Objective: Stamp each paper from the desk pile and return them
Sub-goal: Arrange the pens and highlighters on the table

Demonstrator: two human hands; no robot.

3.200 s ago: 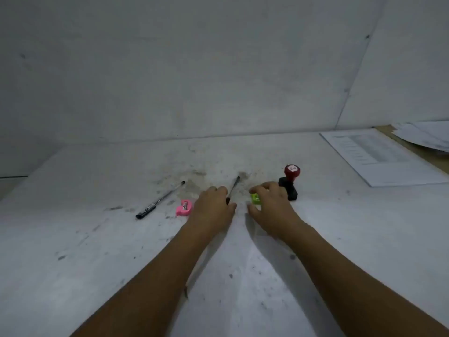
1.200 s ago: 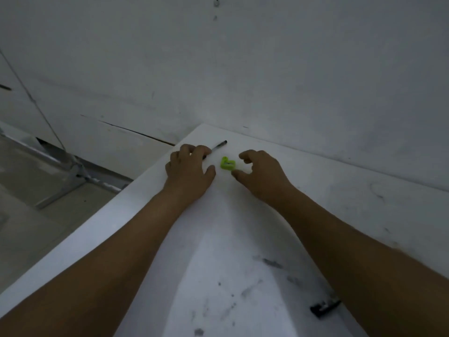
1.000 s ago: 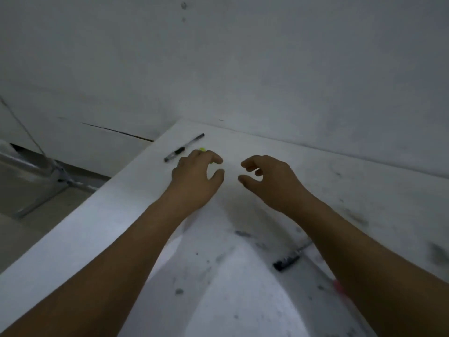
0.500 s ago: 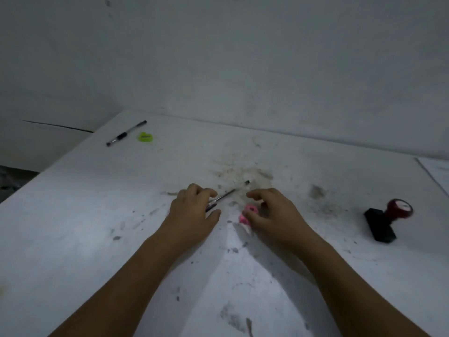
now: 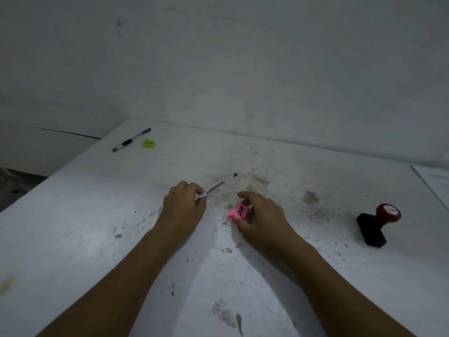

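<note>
A stamp (image 5: pixel 377 223) with a red knob and a black base lies tipped on the white desk (image 5: pixel 73 239) at the right. The corner of a printed paper (image 5: pixel 435 183) shows at the right edge. My left hand (image 5: pixel 183 206) grips a pen (image 5: pixel 212 189) at mid desk, its tip pointing up and right. My right hand (image 5: pixel 261 215) pinches a pink sharpener (image 5: pixel 238 213) between thumb and fingers, just off the desk surface. Both hands are well left of the stamp.
A second black pen (image 5: pixel 131 140) and a green sharpener (image 5: pixel 149 143) lie at the desk's far left corner. The desk's left edge drops to the floor. A grey wall stands behind. Dirty smudges mark the desk's middle.
Since 0.5 s ago, my left hand has closed round the pen and my right hand has taken up the pink sharpener. Earlier I set the other pen and green sharpener at the far left corner.
</note>
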